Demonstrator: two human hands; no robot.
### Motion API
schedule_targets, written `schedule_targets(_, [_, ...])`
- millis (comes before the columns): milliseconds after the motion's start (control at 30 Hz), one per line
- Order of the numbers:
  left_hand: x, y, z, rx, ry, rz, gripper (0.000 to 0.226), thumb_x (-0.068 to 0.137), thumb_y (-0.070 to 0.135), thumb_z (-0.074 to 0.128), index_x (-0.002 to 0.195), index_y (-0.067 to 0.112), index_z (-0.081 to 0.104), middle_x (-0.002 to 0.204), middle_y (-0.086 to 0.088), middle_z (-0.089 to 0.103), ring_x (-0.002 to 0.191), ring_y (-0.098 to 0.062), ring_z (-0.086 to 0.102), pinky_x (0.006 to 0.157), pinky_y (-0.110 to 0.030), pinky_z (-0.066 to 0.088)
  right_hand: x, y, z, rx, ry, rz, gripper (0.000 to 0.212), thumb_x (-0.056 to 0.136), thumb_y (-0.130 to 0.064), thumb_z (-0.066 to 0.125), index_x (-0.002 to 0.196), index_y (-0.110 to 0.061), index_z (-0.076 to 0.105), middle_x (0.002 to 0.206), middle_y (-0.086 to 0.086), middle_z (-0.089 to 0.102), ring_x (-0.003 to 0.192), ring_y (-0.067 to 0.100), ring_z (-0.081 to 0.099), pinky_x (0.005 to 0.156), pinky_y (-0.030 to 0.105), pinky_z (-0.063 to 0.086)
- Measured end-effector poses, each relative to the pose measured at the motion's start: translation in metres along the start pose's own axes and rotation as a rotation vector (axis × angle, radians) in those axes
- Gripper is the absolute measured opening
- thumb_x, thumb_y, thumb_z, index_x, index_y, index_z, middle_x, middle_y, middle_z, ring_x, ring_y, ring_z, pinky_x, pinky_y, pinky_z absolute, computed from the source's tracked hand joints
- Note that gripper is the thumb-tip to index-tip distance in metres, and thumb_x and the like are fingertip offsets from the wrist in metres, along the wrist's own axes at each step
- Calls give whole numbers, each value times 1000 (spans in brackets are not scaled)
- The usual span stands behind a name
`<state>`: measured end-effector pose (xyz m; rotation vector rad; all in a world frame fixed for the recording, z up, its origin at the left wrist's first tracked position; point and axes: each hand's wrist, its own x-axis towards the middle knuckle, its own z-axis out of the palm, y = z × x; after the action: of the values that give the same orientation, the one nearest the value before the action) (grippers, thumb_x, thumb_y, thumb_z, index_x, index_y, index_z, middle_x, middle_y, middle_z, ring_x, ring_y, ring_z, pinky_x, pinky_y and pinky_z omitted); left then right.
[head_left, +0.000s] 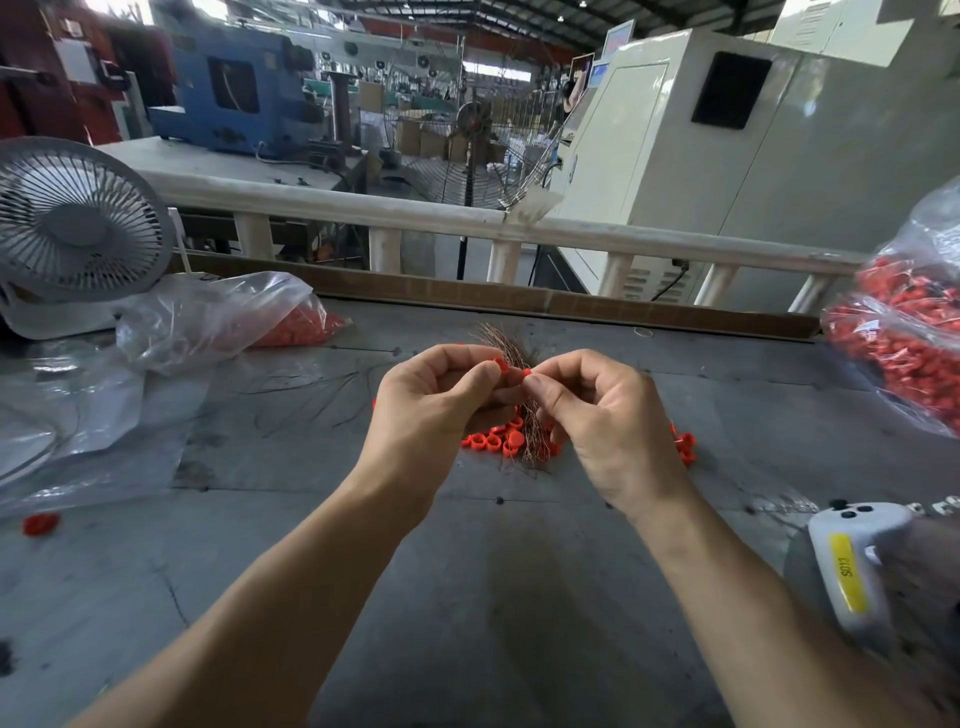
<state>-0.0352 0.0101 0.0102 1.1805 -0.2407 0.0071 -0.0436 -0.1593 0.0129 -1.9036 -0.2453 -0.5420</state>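
Note:
Above the middle of the grey table (467, 571), my left hand (436, 400) pinches a small red plastic ring (502, 365) between thumb and forefinger. A bundle of thin copper wires (501, 340) sticks up behind my hands and hangs down between them; which hand holds it I cannot tell. My right hand (597, 410) is close beside the left and pinches another small red piece (527, 372) at its fingertips. Under both hands lies a loose pile of red rings (493, 441) on the table.
A clear bag with red rings (291, 325) lies at the back left beside a white desk fan (78, 223). A fuller bag of red parts (904, 338) sits at the right edge. A white handheld device (852, 566) lies near right. A stray ring (41, 524) lies left.

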Motion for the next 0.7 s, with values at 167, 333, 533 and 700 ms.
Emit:
schedule_targets(167, [-1, -2, 2, 61, -35, 47, 11, 97, 2, 64, 106, 3, 71, 92, -16, 78, 88, -28, 77, 76, -31, 63, -3, -9, 1, -82, 76, -147, 9, 91, -20, 78, 90, -27, 74, 83, -13, 74, 79, 7, 71, 70, 17, 55])
schedule_targets(333, [-1, -5, 3, 123, -69, 88, 11, 96, 2, 65, 102, 7, 72, 87, -10, 79, 84, -23, 78, 75, -28, 61, -4, -11, 3, -198, 64, -226, 5, 90, -15, 79, 91, -19, 75, 87, -8, 73, 84, 11, 71, 75, 25, 57])
schedule_targets(533, [0, -7, 2, 158, -73, 123, 11, 94, 5, 68, 101, 13, 73, 88, -10, 79, 86, -25, 78, 76, -30, 62, -1, -12, -3, -267, 51, -279, 6, 87, -12, 81, 89, -16, 77, 86, -12, 71, 86, 8, 69, 76, 14, 50])
schedule_targets(700, [0, -8, 0, 161, -71, 118, 10, 95, 6, 68, 102, 11, 73, 88, -10, 79, 85, -25, 78, 74, -28, 61, -1, -13, -3, -274, 21, -317, 7, 86, -10, 81, 89, -15, 77, 90, -11, 71, 90, 9, 69, 80, 18, 53])
